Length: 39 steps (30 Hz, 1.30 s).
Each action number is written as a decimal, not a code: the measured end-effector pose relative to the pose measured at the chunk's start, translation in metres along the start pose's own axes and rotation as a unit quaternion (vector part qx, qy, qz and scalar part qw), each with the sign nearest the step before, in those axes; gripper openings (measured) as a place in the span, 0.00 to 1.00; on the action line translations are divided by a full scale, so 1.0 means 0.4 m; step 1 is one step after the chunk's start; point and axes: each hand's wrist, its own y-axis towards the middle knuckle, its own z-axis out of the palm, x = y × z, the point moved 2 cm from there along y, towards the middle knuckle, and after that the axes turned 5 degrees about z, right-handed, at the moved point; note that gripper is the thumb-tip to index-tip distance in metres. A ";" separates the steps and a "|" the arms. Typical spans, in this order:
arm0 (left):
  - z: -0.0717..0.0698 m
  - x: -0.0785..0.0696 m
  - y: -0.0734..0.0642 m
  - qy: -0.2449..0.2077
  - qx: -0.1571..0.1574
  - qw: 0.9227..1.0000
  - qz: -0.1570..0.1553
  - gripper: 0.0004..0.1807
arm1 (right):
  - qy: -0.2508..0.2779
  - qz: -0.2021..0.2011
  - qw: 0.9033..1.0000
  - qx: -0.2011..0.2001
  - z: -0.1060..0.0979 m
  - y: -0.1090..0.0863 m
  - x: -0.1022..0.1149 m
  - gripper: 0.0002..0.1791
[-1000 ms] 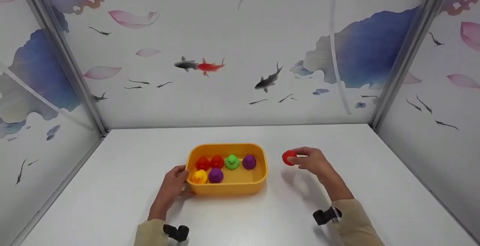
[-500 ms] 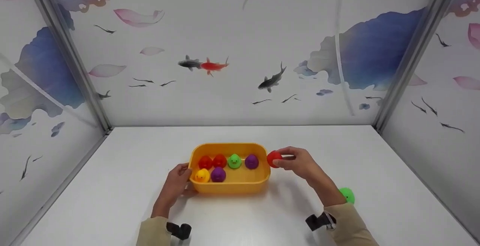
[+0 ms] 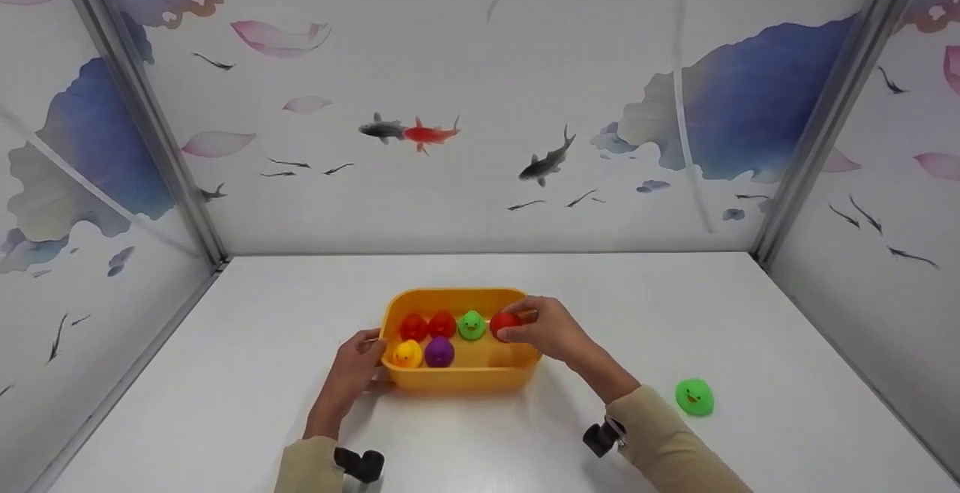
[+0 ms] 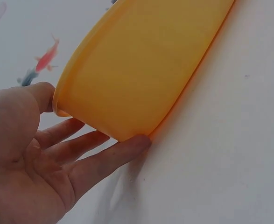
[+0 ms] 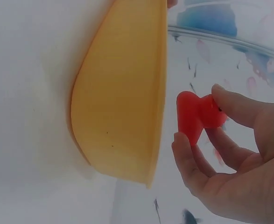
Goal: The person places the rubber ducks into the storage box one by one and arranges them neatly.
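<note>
My left hand holds the left end of a yellow plastic basin, thumb at the rim and fingers spread against the outer wall, as the left wrist view shows. Between the thumb and fingers of my right hand is a red toy duck, held above the basin's right side. In the right wrist view the duck is higher than the rim. Inside the basin sit two red ducks, a green duck, a yellow duck and a purple duck. Another purple duck is hidden behind the right hand.
A second green duck lies on the white table, right of the basin and near the right forearm. Printed wall panels with fish and petals enclose the table at the back and both sides.
My right hand has carried the red duck leftward from beside the basin to over it. The green duck on the table has come into view. My left hand has stayed at the basin.
</note>
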 end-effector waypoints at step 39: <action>0.001 0.005 -0.002 0.001 0.001 1.000 -0.009 0.25 | -0.058 0.040 0.997 0.035 0.155 0.074 -0.009 0.10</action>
